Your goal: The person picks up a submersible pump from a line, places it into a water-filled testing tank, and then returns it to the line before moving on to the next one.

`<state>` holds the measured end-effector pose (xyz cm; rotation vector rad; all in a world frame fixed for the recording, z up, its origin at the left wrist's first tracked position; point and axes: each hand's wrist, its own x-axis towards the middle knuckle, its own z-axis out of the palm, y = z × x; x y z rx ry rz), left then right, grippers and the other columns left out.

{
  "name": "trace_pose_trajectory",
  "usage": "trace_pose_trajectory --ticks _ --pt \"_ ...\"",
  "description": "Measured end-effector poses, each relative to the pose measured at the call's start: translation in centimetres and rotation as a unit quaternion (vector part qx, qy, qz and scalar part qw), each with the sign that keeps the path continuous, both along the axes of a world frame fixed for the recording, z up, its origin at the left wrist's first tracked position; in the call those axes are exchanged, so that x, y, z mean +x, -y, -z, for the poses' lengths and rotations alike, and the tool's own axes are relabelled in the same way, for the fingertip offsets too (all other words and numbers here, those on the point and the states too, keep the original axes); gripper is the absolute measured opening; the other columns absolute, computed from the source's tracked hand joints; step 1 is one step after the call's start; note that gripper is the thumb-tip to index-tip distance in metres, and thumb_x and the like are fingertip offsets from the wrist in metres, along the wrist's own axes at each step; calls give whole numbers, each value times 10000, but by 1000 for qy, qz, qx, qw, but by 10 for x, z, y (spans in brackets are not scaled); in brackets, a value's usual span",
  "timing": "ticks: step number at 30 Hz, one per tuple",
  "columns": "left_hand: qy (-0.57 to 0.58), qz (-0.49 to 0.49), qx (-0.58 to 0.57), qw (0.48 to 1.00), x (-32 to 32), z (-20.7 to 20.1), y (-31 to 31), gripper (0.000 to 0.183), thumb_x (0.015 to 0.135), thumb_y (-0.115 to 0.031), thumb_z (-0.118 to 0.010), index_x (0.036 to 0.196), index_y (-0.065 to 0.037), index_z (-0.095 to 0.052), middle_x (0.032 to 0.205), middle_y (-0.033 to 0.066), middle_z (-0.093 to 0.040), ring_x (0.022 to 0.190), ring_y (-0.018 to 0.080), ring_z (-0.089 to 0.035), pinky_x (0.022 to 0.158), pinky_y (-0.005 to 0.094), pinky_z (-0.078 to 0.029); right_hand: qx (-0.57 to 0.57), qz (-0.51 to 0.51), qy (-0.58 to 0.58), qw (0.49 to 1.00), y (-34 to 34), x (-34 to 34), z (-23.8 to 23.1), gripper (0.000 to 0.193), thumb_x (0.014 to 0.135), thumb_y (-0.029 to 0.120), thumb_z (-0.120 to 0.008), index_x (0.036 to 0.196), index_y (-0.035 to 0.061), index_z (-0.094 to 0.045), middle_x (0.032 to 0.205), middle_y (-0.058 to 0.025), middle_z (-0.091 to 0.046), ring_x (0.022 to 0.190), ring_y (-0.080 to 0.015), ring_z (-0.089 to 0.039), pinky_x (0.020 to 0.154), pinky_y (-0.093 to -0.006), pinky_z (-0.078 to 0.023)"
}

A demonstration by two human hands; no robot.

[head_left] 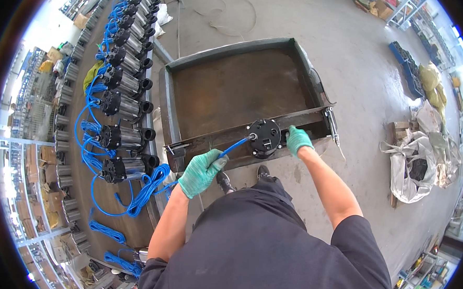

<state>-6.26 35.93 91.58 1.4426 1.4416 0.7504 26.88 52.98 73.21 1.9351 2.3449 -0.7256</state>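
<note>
A submersible pump with a round black cap [265, 136] stands upright at the near side of the dark metal water tank [179, 100]. From its cap a blue cable [236, 145] runs left into my left hand [201, 173]. That hand, in a green glove, is closed around the cable. My right hand [298, 141], also green-gloved, is just right of the cap, by the tank's near bar. Its fingers are curled, and what they grip is hidden. The pump's lower body is mostly out of sight below its cap.
On the left, a long bench [100, 200] carries a row of steel-and-black pumps [124, 139] with coiled blue cables [148, 192]. A metal latch [333, 126] sits at the tank's right corner. White sacks [416, 164] and a blue crate [408, 70] lie on the floor at right.
</note>
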Motion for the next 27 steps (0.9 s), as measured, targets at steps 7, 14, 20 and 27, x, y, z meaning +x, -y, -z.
trace_pose_trajectory --ticks 7,14,20,27 --pt "63 -25 -29 997 -5 2 13 234 1077 -241 -598 1141 -29 -674 817 43 -670 776 133 -623 775 313 -523 -40 55 -29 997 27 -40 -4 303 1012 236 -544 1228 31 -597 997 -297 -722 971 -474 -700 848 -555 -565" --pt "104 -32 -67 992 -1 0 13 194 1077 -188 -597 1143 -21 -669 825 24 -644 789 108 -568 776 292 -503 -52 67 -22 996 26 -39 -3 274 998 218 -576 1194 27 -593 1024 -322 -701 1011 -500 -674 829 -567 -552" --pt "71 -24 -5 997 -2 6 16 209 1071 -225 -615 1106 -23 -650 818 37 -632 705 123 -601 665 304 -522 -49 60 -3 997 26 -43 -4 263 977 167 -576 1200 31 -598 1046 -309 -710 1015 -490 -683 835 -556 -565" --pt "45 -52 26 997 -4 10 18 199 1077 -218 -604 1085 -29 -667 758 24 -625 690 102 -523 669 295 -479 -81 31 31 996 17 -40 8 358 982 210 -566 1280 11 -572 1112 -317 -705 1065 -477 -687 898 -533 -568"
